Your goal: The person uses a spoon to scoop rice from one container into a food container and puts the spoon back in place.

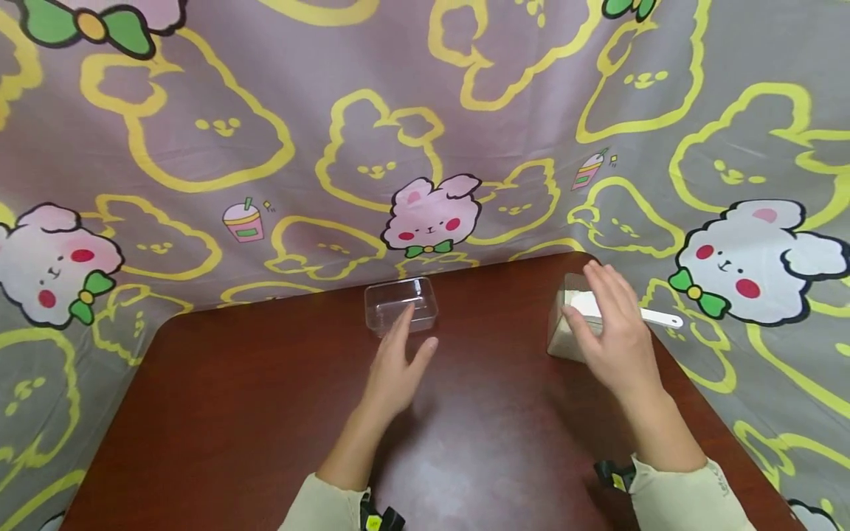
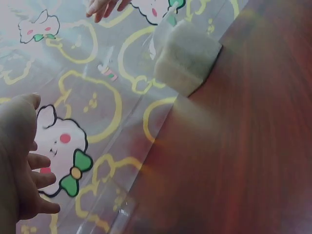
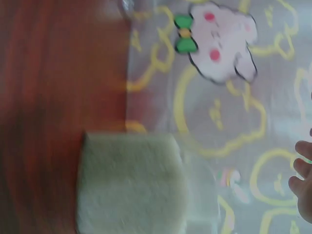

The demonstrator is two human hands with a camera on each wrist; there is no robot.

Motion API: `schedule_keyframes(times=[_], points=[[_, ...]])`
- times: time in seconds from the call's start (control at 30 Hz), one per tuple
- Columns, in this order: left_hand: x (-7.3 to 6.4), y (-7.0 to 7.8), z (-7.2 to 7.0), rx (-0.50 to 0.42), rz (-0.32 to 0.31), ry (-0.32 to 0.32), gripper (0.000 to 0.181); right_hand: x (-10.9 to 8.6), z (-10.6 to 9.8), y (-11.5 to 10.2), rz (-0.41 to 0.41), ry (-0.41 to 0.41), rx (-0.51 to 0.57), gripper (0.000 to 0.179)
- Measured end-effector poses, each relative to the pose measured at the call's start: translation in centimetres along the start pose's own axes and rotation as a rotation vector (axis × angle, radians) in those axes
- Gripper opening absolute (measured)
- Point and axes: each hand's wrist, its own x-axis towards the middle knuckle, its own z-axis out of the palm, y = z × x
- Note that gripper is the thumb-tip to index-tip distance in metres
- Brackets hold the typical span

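Observation:
In the head view my left hand (image 1: 395, 369) hovers just in front of a clear plastic box (image 1: 375, 310), its fingers extended and holding nothing. Its fingertips overlap the box there; whether they touch it I cannot tell. On the right stands a see-through container (image 1: 556, 335) filled with pale grains, perhaps rice. A white scoop (image 1: 660, 318) lies in its top, the handle sticking out to the right. My right hand (image 1: 620, 339) is above and in front of this container, fingers raised, thumb apart, gripping nothing. The right wrist view shows the grain-filled container (image 3: 131, 185) close up.
Both containers stand on a dark reddish-brown table (image 1: 265, 405) with rounded far corners. A grey curtain (image 1: 305, 74) with cartoon rabbits and yellow outlines hangs behind it and along the sides. Black straps (image 1: 381, 516) sit at both wrists.

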Motion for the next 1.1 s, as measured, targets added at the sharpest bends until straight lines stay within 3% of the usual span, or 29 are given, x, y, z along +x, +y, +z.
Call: schedule_keyframes(times=[0.3,0.5,0.6,0.83,0.97,1.1], points=[[2.6,2.6,1.8,-0.200,0.067,-0.058,0.063,0.6,-4.1,3.5,0.127,0.234,-0.047,0.061],[3.9,3.9,3.7,-0.270,0.124,-0.100,0.059,-0.2,-5.9,4.3,0.447,0.260,-0.004,0.053],[4.5,4.5,4.7,-0.310,0.143,-0.119,0.059,-0.6,-6.2,4.9,0.599,0.297,0.083,0.052],[5.6,5.6,7.4,-0.378,0.166,-0.159,0.058,-1.6,-6.1,6.2,0.877,0.444,0.404,0.054],[6.0,6.1,8.9,-0.421,0.152,-0.194,0.058,-2.5,-5.5,6.8,0.965,0.504,0.635,0.052],[6.2,6.8,10.7,-0.460,0.103,-0.229,0.058,-3.7,-4.9,7.5,1.008,0.473,0.807,0.057]])
